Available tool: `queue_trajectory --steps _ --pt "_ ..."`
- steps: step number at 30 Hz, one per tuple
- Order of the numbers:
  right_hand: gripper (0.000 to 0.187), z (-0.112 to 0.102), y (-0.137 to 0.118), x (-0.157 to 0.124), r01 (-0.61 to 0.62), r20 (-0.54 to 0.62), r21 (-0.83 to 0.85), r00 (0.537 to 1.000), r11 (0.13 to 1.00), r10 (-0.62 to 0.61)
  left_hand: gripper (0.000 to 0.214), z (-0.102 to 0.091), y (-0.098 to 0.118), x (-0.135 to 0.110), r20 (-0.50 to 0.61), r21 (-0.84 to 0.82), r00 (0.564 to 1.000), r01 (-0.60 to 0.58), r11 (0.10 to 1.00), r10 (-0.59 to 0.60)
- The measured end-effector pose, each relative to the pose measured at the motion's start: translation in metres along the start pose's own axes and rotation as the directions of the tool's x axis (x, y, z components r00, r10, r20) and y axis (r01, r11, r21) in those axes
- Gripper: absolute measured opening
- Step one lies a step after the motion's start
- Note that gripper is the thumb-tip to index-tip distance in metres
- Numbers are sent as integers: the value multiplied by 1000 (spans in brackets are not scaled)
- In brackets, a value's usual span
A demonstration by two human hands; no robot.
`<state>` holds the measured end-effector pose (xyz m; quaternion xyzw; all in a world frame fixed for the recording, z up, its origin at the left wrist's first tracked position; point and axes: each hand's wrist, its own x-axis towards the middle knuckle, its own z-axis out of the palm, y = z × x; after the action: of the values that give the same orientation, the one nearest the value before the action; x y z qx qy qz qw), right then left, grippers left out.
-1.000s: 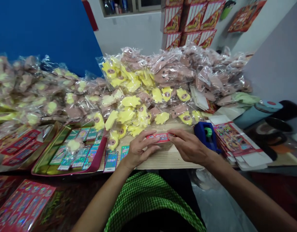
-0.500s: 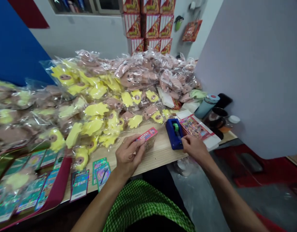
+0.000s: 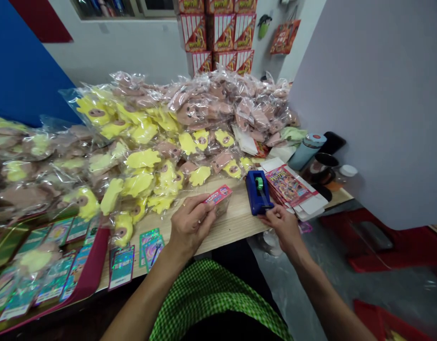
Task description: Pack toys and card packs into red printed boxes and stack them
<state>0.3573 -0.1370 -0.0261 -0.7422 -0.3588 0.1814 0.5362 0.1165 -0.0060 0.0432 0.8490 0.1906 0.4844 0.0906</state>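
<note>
- Red-edged box (image 3: 218,195): small and slim, held up over the bench, left of the blue tape dispenser and near it. Pale lettering runs along its red edge.
- Left hand (image 3: 193,220): thumb and fingers closed around the near end of the box, left of the dispenser.
- Right hand (image 3: 284,225): at the dispenser's near end, thumb and fingers drawn together by the cutting edge. Whether they pinch the tape is too small to tell.
- Blue tape dispenser (image 3: 253,201): standing on the bench, with a green-cored tape roll (image 3: 259,183) and a strip running toward its near end.
- Bench (image 3: 236,215): pale wood grain, showing bare between the box and the dispenser.
- Printed cartons (image 3: 289,184): flat, overlapping, just right of the dispenser.
- Light blue bottle (image 3: 305,152) and dark mug (image 3: 323,166): right of the dispenser, beyond the cartons.
- Yellow figures (image 3: 142,158): bagged in clear plastic, heaped left of the dispenser, mixed with brown ones.
- Brown figures (image 3: 204,112): a bagged heap behind the dispenser.
- Teal cards (image 3: 122,267): on the bench, well left of the dispenser.
- Tray (image 3: 94,272): farther left of the dispenser, magenta-sided, holding more cards and a bagged figure.
- Red boxes (image 3: 223,34): stacked beyond the dispenser, by the wall.
</note>
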Motion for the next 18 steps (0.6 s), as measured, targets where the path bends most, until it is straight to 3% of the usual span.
queue_trajectory --steps 3,5,7,10,12,15,18 --pt "39 -5 -1 -7 38 -74 -47 996 998 -41 5 0 1 2 -9 26 1000 -20 999 21" --pt "33 -13 -13 -12 71 -133 -99 988 993 -84 7 0 1 2 -11 35 1000 -25 999 25" --pt "23 -17 -34 -18 113 -120 -147 984 983 -131 8 0 2 2 -10 31 1000 -17 999 18" --pt "17 -6 -71 -23 202 102 -40 975 979 -197 6 1 2 2 -14 6 1000 -16 1000 16" --pt "23 12 -93 -22 186 293 147 930 971 -223 4 3 2 1 -19 -4 1000 -7 1000 7" --pt "61 43 -115 -11 38 471 357 855 934 -215 17 4 3 -2 -50 9 998 40 999 -40" --pt "86 64 -124 3 -59 521 410 834 910 -181 25 5 2 -4 -68 7 995 77 997 -77"
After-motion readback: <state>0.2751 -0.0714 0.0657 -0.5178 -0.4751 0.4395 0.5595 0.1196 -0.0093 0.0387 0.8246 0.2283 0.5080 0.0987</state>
